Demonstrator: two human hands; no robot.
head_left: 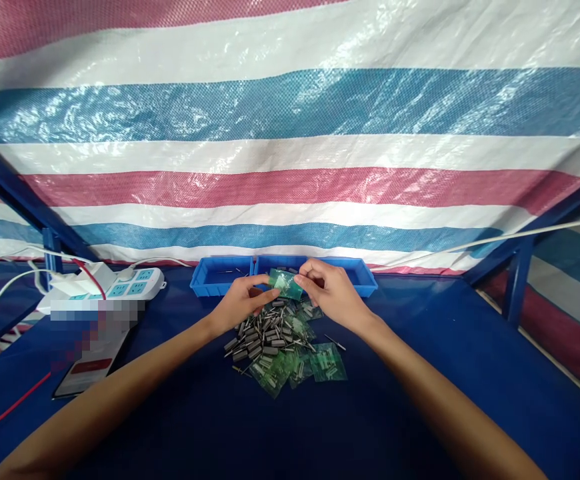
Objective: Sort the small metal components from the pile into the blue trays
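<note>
Between my two hands a small green-tinted clear plastic bag (285,283) is held up just in front of the blue bins. My left hand (244,301) pinches its left edge between thumb and fingers. At its upper right corner, my right hand (334,293) grips with thumb and curled fingers. What lies inside this bag is too small to make out. Below the hands spreads a pile of grey metal pins and dark cylindrical pieces (265,333). Several similar green bags (329,363) with small metal parts in them lie at the pile's front and right.
Blue plastic bins (220,287) stand in a row behind the pile. To the left are a white power strip (135,285) with plugs and cables, and a phone (93,363) with a red cable across it. A striped plastic sheet (290,153) hangs behind the blue table (410,400).
</note>
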